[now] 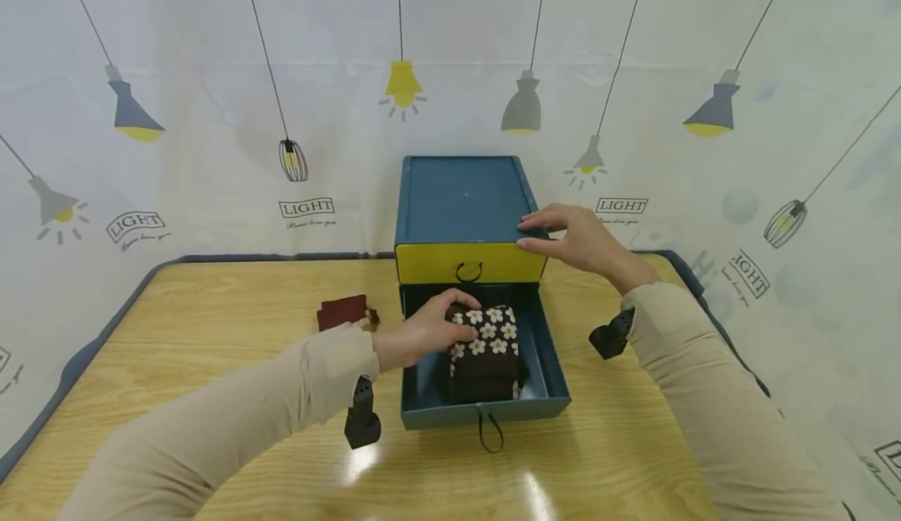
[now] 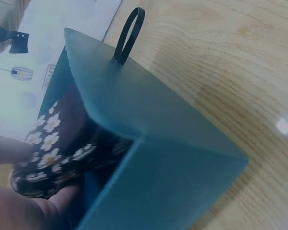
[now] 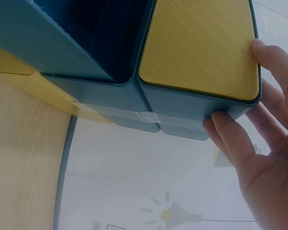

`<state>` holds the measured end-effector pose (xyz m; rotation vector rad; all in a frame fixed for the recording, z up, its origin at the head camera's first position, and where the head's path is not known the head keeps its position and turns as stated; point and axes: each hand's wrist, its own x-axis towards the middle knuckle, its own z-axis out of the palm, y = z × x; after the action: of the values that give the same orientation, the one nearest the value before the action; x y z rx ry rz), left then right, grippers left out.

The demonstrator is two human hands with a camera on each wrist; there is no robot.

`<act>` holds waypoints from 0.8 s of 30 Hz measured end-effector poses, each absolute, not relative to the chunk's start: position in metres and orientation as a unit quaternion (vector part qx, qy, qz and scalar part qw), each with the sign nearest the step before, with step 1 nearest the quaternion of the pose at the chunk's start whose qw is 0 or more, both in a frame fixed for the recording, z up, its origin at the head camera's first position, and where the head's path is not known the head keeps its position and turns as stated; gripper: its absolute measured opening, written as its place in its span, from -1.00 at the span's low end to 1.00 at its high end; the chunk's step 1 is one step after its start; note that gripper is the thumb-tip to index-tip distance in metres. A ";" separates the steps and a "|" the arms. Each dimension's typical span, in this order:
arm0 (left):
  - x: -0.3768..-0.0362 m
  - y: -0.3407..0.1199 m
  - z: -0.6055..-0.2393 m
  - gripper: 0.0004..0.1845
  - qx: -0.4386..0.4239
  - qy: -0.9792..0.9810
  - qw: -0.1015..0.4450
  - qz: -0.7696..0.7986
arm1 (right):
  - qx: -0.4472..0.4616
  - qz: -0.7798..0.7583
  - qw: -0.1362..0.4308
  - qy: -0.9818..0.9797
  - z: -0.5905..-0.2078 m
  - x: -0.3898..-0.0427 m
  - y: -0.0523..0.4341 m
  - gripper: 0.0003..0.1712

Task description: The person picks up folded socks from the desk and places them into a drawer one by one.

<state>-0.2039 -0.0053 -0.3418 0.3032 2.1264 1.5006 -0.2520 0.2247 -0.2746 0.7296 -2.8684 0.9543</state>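
A dark brown folded cloth [image 1: 486, 349] with white daisies sits in the blue pulled-out lower drawer [image 1: 556, 396]. My left hand [image 1: 432, 329] pinches its upper left part between thumb and fingers. In the left wrist view the daisy cloth [image 2: 50, 129] rises partly above the drawer wall [image 2: 158, 172], with the thumb and fingers against it. My right hand [image 1: 580, 243] touches the top right front corner of the blue drawer box [image 1: 461, 196], fingers loosely spread. In the right wrist view its fingertips rest at the edges beside the yellow drawer front [image 3: 201, 48].
A folded maroon cloth [image 1: 342, 311] lies on the wooden table [image 1: 232, 333] left of the drawer. The upper yellow drawer front [image 1: 429, 264] is closed, with a black loop. Another black loop [image 1: 490, 433] hangs from the lower drawer. A lamp-printed curtain [image 1: 338, 98] stands behind.
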 end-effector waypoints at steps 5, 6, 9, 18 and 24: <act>-0.205 -0.006 -0.342 -0.70 0.113 0.785 0.246 0.557 | 0.232 0.307 0.017 -0.923 -0.274 -0.252 0.224 -0.61; -0.205 -0.007 -0.342 -0.69 0.113 0.785 0.245 0.558 | 0.232 0.307 0.018 -0.923 -0.274 -0.252 0.224 -0.61; -0.207 -0.008 -0.341 -0.67 0.117 0.786 0.241 0.558 | 0.234 0.309 0.019 -0.921 -0.274 -0.251 0.224 -0.62; -0.204 -0.021 -0.319 -0.55 0.183 0.781 0.238 0.549 | 0.236 0.313 0.022 -0.920 -0.275 -0.251 0.224 -0.61; -0.202 -0.035 -0.306 -0.58 0.205 0.766 0.215 0.569 | 0.237 0.314 0.027 -0.919 -0.276 -0.252 0.224 -0.62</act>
<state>-0.2023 -0.0354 -0.3059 0.5684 2.1250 1.5788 -0.2519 0.2245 -0.2759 0.7324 -2.8389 0.9696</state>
